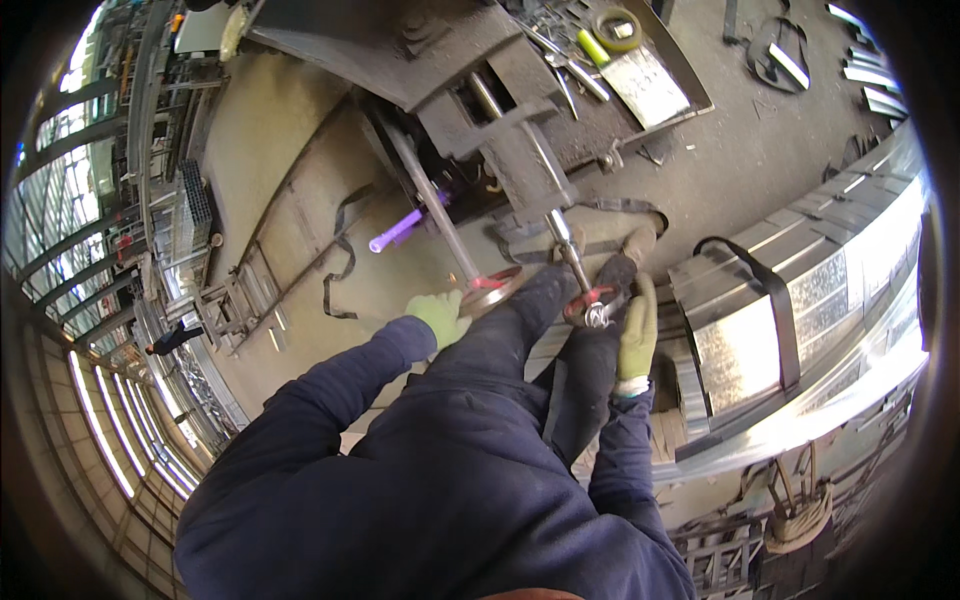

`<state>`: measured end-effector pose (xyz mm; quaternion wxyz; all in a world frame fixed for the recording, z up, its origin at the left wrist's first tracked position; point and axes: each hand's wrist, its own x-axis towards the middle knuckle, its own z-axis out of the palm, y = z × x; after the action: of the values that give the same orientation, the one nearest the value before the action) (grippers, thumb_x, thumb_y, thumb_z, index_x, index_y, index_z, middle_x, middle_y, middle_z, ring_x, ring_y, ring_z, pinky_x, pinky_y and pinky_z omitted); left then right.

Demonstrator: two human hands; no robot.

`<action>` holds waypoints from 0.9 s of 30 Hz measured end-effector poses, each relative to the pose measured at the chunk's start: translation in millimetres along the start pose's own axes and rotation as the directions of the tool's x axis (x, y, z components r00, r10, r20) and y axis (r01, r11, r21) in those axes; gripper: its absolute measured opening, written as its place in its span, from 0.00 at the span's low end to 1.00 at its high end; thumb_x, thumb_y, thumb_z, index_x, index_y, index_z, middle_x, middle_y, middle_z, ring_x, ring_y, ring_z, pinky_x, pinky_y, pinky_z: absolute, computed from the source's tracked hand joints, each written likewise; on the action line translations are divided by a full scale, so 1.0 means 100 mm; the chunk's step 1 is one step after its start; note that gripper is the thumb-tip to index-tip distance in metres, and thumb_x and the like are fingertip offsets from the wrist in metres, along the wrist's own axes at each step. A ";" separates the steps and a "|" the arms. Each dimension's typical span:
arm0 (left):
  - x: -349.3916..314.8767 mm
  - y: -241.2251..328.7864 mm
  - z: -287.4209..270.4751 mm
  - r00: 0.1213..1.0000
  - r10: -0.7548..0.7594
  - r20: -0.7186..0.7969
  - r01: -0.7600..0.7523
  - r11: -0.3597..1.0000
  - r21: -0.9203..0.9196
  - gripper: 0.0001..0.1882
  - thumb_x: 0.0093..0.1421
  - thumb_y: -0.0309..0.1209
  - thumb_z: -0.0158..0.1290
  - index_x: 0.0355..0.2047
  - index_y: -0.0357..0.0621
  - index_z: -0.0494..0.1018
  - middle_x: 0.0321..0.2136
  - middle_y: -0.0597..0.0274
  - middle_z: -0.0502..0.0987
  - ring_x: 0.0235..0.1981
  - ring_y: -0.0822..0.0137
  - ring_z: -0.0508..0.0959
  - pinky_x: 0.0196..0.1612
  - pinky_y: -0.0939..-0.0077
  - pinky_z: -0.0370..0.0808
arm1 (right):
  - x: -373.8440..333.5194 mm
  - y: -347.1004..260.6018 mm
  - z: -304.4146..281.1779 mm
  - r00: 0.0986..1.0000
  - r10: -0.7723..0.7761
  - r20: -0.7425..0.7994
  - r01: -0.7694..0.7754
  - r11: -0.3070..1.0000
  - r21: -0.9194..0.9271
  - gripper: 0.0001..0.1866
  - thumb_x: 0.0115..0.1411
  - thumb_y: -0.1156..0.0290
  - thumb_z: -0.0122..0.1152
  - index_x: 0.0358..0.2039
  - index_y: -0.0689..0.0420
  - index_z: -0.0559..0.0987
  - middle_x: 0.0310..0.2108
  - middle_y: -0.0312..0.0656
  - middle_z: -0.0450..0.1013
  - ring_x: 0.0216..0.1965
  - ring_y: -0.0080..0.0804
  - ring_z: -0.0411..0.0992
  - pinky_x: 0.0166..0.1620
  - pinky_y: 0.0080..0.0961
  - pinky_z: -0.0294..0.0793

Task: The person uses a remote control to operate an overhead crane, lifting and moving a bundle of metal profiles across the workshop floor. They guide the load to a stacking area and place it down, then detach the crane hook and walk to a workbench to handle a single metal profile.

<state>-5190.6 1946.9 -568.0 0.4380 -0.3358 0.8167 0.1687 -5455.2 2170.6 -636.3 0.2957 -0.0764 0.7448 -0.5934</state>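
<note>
My left hand (438, 318), in a pale green glove, is at the left edge of a round metal handwheel (490, 292) with red spokes, its fingers curled at the rim. This wheel sits on the end of a long grey shaft (432, 200) coming from the machine. My right hand (638, 335), gloved alike, lies with its fingers stretched out along the outside of my right leg, holding nothing. Just left of it is a second red-centred handwheel (592, 306) on a shiny shaft (568, 245), partly hidden between my legs.
The dark metal machine (440, 50) stands ahead. Its side tray (690, 108) bears tape, wrenches and a green cylinder. A purple bar (396, 230) juts out beside the shaft. Stacked shiny metal profiles (740, 350) rise at right. Black straps (340, 265) lie on the floor.
</note>
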 end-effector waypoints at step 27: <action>0.06 0.01 0.03 0.998 -0.058 0.005 0.058 0.998 0.006 0.26 0.64 0.52 0.50 0.52 0.45 0.70 0.42 0.43 0.83 0.42 0.43 0.83 0.48 0.48 0.78 | -0.62 0.42 0.23 0.665 0.147 0.732 -0.675 -0.301 0.673 0.38 0.68 0.31 0.48 0.59 0.54 0.75 0.51 0.43 0.77 0.46 0.35 0.76 0.47 0.36 0.79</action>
<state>-5191.9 1947.4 -574.7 0.4457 -0.3577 0.8060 0.1541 -5382.4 2191.6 -656.3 0.5749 0.3330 -0.0345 -0.7466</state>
